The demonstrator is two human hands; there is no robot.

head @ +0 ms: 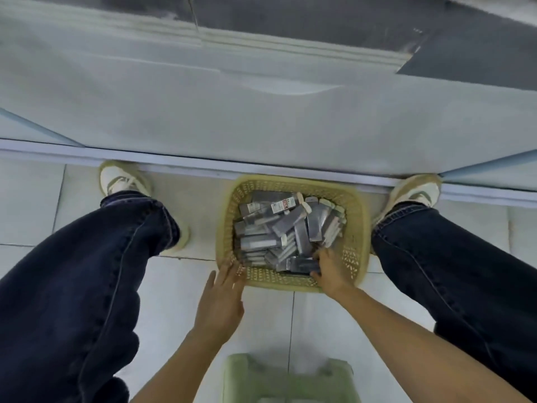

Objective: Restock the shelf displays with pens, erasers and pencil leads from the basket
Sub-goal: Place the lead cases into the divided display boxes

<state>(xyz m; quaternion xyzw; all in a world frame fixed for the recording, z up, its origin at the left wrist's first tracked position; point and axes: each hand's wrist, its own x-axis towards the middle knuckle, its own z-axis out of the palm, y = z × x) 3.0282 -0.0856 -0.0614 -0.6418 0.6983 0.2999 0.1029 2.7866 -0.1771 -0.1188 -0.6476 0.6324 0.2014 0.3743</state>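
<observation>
1. Basket (358,228): pale yellow plastic with a perforated weave and a rectangular shape. It stands on the floor between the person's feet, its far rim just beside the foot of the shelf unit.
2. Packets (279,228): flat, grey and oblong, some with white caps or ends and one with a red-and-white label. They lie heaped in the basket at all angles. The print is too small to tell what each one holds.
3. Left hand (223,292): the fingers are straight and slightly spread, with the tips at the near left corner of the basket rim. It holds nothing.
4. Right hand (329,271): it is inside the basket at the near right corner. The fingers are curled over a few of the nearest packets with the thumb under them, gripping them. The outline is blurred.
5. Shelf unit (261,117): a white, plain front panel that fills the upper part of the view.
6. Floor (29,205): pale square tiles.
7. Legs (87,271): dark blue jeans, spread wide on either side of the basket.
8. Shoes (122,178): cream and olive trainers, with the toes against the foot of the shelf unit.
9. Stool (287,379): light green plastic, under the person at the near edge of the view.
</observation>
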